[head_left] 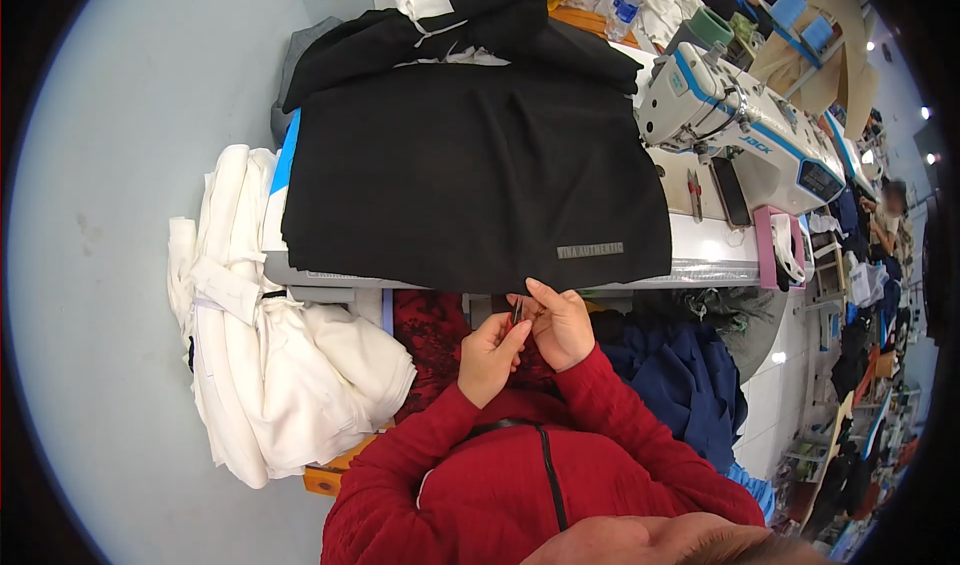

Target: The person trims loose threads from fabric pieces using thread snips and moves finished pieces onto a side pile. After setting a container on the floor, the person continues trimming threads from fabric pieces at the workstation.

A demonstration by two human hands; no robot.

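the left hand [490, 360] grips a small dark and red tool [517, 314] just below the black cloth's [450, 175] near edge. the right hand [562, 327] curls beside it, fingertips close to that edge; whether they pinch anything i cannot tell. the cloth lies on the bench [692, 233], left of a sewing machine [765, 130].

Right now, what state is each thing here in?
Left hand, pinching a small dark object
Right hand, at the same object; grip unclear
Black cloth, spread out, slightly rumpled
White cloth, bundled
Navy cloth, crumpled
Sewing machine, upright; on or off unclear
Phone, lying flat
Snips, lying flat
Pink box, open, white item inside
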